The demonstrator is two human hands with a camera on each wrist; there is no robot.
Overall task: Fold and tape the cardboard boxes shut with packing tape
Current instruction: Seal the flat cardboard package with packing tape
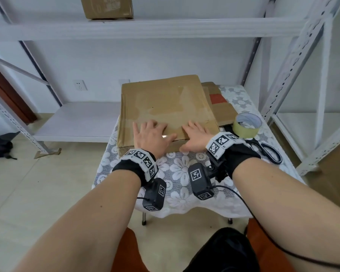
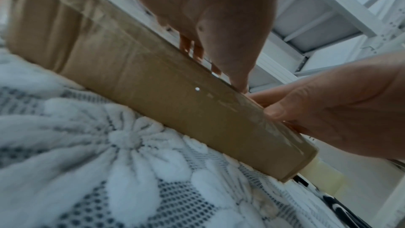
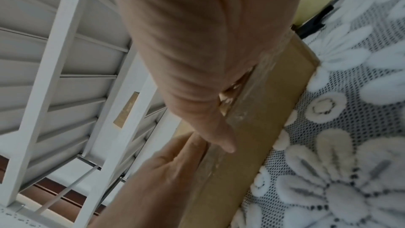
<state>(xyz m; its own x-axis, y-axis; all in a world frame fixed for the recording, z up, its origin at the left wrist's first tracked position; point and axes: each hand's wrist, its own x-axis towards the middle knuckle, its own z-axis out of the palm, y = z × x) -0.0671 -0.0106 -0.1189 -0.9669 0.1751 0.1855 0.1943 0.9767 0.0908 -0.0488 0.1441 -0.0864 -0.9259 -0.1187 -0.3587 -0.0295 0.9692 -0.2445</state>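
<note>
Soft, even daylight throughout; wide-angle bending at the edges, and both wrist views blurred up close.

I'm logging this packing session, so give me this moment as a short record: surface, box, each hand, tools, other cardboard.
surface: small table with a white lace floral cloth
box: flat cardboard box lying on the table, glossy tape visible on its top and near edge
left hand: left hand flat, pressing the box top
right hand: right hand flat, pressing the near edge
tools: tape roll and scissors right of the box
other cardboard: flattened pieces under the box's right side; another box on the shelf
</note>
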